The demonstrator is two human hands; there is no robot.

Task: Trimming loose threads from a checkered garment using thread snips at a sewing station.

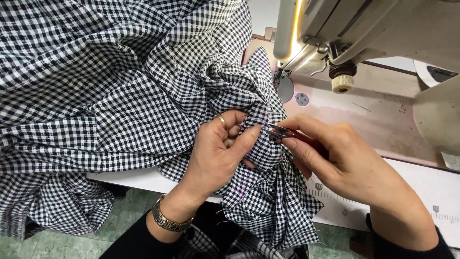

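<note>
1. Pinching a fold of black-and-white checked cloth (143,96), the left hand (218,153) sits near the middle of the view, thumb pressed against the fingers with the cloth clamped between them.
2. A ring (221,120) shows on one finger of that hand, and a metal watch (168,221) circles its wrist above a dark sleeve.
3. The right hand (342,158) comes in from the lower right, fingers closed together around a small pair of snips (282,132) with a red handle.
4. The metal tips of the snips point left and meet the cloth just beside the left thumb; whether the blades are apart or together cannot be told.
5. The cloth lies bunched and creased across the left and centre of the table (412,192), filling the upper left of the view and hanging over the near edge toward the green floor (62,242).
6. A purplish line runs along the fold that is being gripped, close to the snip tips.
7. A sewing machine (364,29) stands at the upper right, with a lit strip along its underside and a ribbed cream knob (342,82) hanging below its body.
8. The round metal plate (286,88) under the machine's needle area lies just beyond the bunched cloth, partly covered by it.
9. A printed ruler scale (431,213) runs along the table's front edge, under the right wrist.
</note>
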